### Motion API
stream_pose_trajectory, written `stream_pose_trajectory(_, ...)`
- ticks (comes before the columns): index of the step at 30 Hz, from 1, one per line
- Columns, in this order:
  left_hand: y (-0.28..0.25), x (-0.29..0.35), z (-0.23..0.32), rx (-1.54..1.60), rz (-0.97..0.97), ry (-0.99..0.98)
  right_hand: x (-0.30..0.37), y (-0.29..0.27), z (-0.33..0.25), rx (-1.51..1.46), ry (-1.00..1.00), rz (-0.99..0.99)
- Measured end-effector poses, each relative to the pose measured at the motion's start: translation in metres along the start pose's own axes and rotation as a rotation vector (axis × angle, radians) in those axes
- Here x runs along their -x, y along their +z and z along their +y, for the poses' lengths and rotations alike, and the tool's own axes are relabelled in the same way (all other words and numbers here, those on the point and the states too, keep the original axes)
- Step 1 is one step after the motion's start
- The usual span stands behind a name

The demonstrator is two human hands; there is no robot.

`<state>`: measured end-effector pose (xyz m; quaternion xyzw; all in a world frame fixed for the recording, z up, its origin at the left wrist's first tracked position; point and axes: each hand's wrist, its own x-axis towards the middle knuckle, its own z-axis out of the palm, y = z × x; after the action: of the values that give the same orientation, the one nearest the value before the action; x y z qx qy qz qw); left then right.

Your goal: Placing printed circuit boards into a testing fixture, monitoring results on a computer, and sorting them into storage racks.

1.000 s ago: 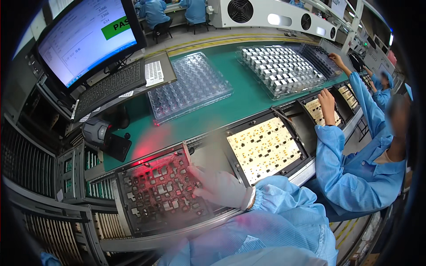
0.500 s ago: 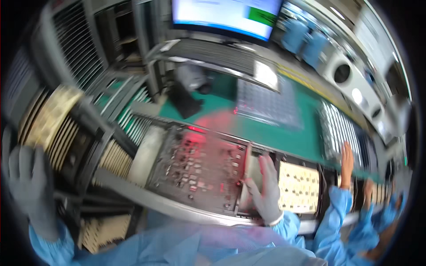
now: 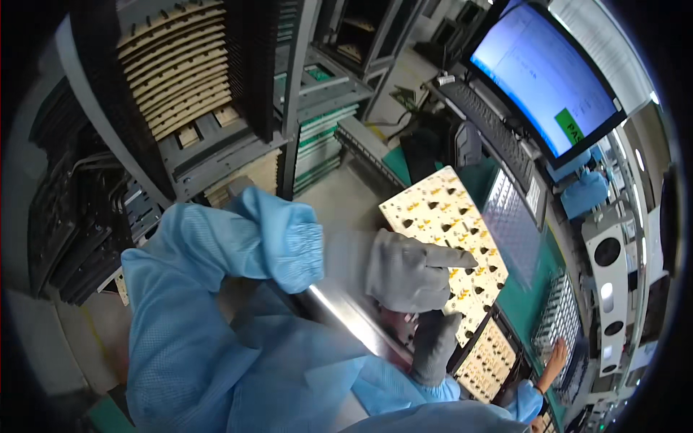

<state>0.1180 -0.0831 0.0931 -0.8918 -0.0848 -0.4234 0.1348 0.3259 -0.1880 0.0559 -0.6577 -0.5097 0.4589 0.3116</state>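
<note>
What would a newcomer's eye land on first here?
The cream circuit board, right of centre, with the grey-gloved left hand across it and the right hand at its lower edge. Then the lit monitor, upper right, and the racked cream boards, upper left.

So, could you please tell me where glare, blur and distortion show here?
Head view: glare whitens the silver metal rail; head view: the grey-gloved left hand blurs towards its light-blue cuff; head view: the tall grey metal post bows near the dark rim.
</note>
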Motion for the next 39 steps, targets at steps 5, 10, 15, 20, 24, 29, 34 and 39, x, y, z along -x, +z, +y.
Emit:
stream_pose_trajectory(5,0.034,0.012,-0.027,0.066,-0.145,0.092,-0.039,0.013,0.029,-0.451,-0.762,-0.013)
stream_pose_trajectory(10,0.026,0.07,-0.078,-0.125,-0.126,-0.341,-0.061,0.008,0.024,-0.847,-0.529,-0.154)
stream_pose_trajectory(15,0.043,0.131,-0.111,-0.124,-0.108,-0.949,-0.088,-0.021,0.043,-0.685,-0.725,-0.294)
stream_pose_trajectory(20,0.05,0.133,-0.113,0.024,-0.144,-0.942,-0.093,-0.018,0.04,-0.796,-0.672,-0.319)
stream_pose_trajectory(24,0.05,0.131,-0.119,0.016,-0.145,-0.932,-0.099,-0.013,0.027,-0.847,-0.628,-0.28)
stream_pose_trajectory(29,0.05,0.133,-0.104,0.051,-0.094,-0.952,-0.085,-0.01,0.005,-1.192,-0.421,-0.269)
stream_pose_trajectory(34,0.046,0.131,-0.097,0.114,-0.103,-0.956,-0.073,-0.009,0.003,-1.073,-0.49,-0.202)
stream_pose_trajectory(39,0.052,0.138,-0.096,0.156,-0.043,-0.938,-0.071,-0.008,0.011,-1.061,-0.454,-0.188)
